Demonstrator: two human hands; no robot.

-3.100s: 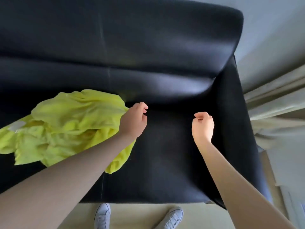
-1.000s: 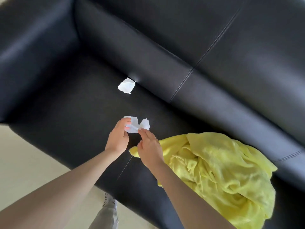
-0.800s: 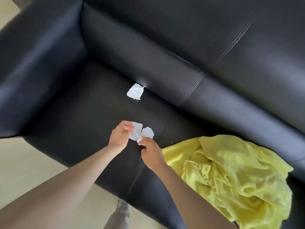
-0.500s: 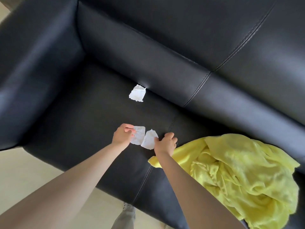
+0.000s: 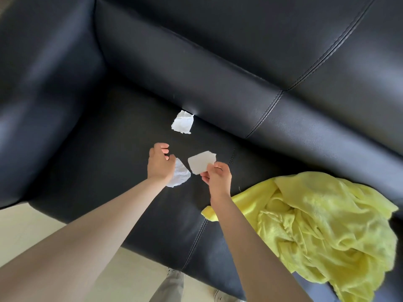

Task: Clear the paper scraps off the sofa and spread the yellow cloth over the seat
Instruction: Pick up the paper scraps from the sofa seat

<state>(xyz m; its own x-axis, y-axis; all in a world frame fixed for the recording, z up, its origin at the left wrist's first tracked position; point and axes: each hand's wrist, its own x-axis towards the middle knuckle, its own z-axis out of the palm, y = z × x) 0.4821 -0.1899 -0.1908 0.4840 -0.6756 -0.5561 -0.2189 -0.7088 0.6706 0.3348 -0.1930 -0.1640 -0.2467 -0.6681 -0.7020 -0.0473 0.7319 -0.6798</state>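
A black leather sofa (image 5: 91,153) fills the view. My right hand (image 5: 217,175) pinches a white paper scrap (image 5: 201,163) lifted off the seat. My left hand (image 5: 160,163) hovers over a second, crumpled paper scrap (image 5: 180,176) that shows from under its palm; whether it grips that scrap I cannot tell. A third paper scrap (image 5: 182,125) lies farther back, where the seat meets the backrest. The yellow cloth (image 5: 322,232) sits bunched on the right part of the seat.
The sofa's left armrest (image 5: 39,83) rises at the left and the backrest (image 5: 239,62) runs across the top. Beige floor (image 5: 28,234) shows below the seat's front edge, with my trouser leg (image 5: 170,286) there.
The two scraps, held close together half a second ago, are now apart. My right hand has lifted its scrap to the right, and my left hand has shifted over the crumpled one.
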